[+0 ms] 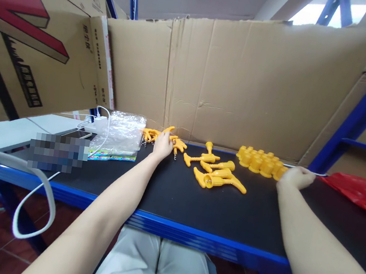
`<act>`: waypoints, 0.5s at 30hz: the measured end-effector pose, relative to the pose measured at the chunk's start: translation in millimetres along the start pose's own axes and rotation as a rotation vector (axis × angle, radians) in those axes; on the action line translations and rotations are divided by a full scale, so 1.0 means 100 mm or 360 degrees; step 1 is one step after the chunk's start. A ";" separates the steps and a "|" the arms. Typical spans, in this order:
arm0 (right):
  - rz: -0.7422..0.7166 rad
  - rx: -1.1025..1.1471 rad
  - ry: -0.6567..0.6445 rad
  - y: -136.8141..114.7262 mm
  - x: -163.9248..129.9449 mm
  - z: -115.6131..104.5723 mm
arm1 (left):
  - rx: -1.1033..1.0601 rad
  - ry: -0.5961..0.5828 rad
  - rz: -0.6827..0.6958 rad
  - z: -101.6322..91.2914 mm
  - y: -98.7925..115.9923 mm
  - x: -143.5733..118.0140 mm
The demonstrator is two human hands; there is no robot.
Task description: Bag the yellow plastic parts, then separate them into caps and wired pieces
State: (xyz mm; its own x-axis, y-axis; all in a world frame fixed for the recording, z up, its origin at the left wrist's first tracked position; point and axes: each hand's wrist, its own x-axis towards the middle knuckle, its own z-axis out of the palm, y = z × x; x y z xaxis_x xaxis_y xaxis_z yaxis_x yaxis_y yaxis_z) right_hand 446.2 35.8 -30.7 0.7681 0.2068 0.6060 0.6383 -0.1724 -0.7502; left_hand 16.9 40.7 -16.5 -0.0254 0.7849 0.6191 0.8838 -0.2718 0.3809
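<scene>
My left hand is closed at a pile of yellow corkscrew handles with metal spirals, near the back of the black shelf. Its fingers curl around a yellow corkscrew handle that sticks out above them. My right hand is at the right end of a close-packed group of yellow bell-shaped bases. Its fingers are turned away and mostly hidden, so I cannot tell whether it holds one. Between my hands lie several yellow corkscrews with bell-shaped bodies, on their sides; one yellow piece stands flared end up behind them.
A cardboard wall closes the back. Clear plastic bags lie on the left, beside a white cable looping over the edge. A red plastic bag lies at the right. A large carton juts in from the upper left.
</scene>
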 end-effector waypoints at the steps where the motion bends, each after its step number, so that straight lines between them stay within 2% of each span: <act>1: 0.0191 0.0085 0.0091 -0.04 -0.01 -0.02 | 0.0038 -0.0022 -0.0007 0.02 -0.01 0.00; 2: 0.0321 0.0173 0.0158 -0.08 -0.02 -0.04 | 0.0077 -0.0057 -0.0026 0.04 -0.02 -0.01; 3: 0.0348 0.0248 0.0187 -0.14 -0.04 -0.07 | 0.0113 -0.0106 -0.0054 0.07 -0.02 -0.01; 7: -0.0192 0.0298 0.0037 -0.50 -0.16 -0.22 | 0.0181 -0.0399 -0.0125 0.18 -0.02 -0.01; 10: -0.0613 0.0377 -0.0122 -0.81 -0.35 -0.31 | 0.0225 -0.0500 -0.0144 0.24 -0.02 -0.01; 12: -0.0906 0.0399 -0.0377 -0.98 -0.51 -0.31 | 0.0246 -0.0492 -0.0167 0.26 -0.01 -0.01; 15: -0.1189 0.0322 -0.0851 -1.12 -0.77 -0.17 | 0.0236 -0.0465 -0.0172 0.27 -0.02 -0.01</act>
State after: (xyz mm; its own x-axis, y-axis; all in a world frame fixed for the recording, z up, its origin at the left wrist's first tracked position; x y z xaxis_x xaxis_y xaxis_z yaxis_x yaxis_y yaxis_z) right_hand 316.6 22.5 11.5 0.0060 0.6198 0.7848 0.8969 0.3437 -0.2782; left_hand 28.0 55.5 -35.8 -0.0065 0.9367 0.3499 0.9422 -0.1115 0.3159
